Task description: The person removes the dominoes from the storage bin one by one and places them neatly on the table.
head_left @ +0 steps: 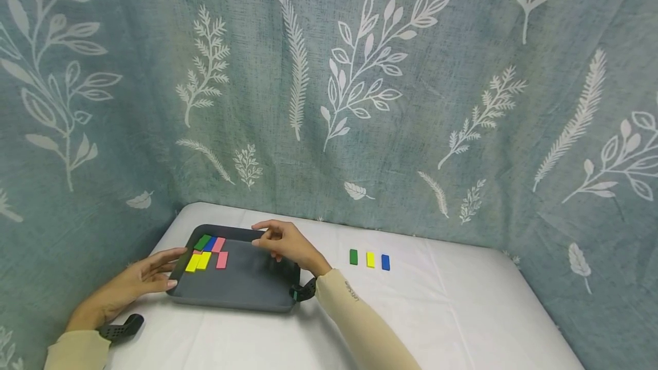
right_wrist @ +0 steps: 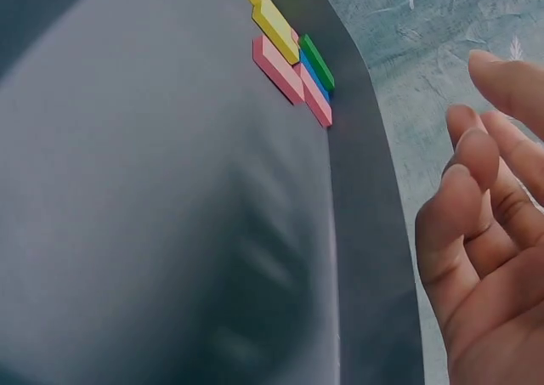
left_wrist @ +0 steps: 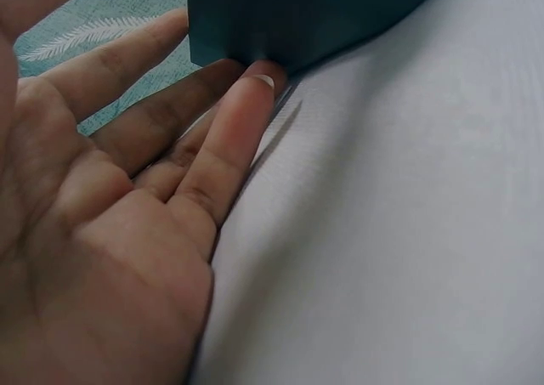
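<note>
Left hand: yours (head_left: 136,284), fingers reaching out and thumb set wide of them, at the left wall of the grey tray (head_left: 236,290); fingertips appear to meet its outer side.
Right hand: yours (head_left: 288,244), above the tray's far right part; thumb and forefinger parted, other fingers loosely bent.
Tray corner, far left: green block (head_left: 201,242), blue block (head_left: 209,244) and pink block (head_left: 219,244) side by side; two yellow blocks (head_left: 204,260) nearer you, a second pink block (head_left: 222,260) to their right, another pink piece mostly hidden.
On white cloth (head_left: 437,313), right of tray: a spaced row, left to right, loose green piece (head_left: 353,257), loose yellow piece (head_left: 370,260), loose blue piece (head_left: 385,262).
Backdrop: blue-green leaf-print curtain (head_left: 319,176).
</note>
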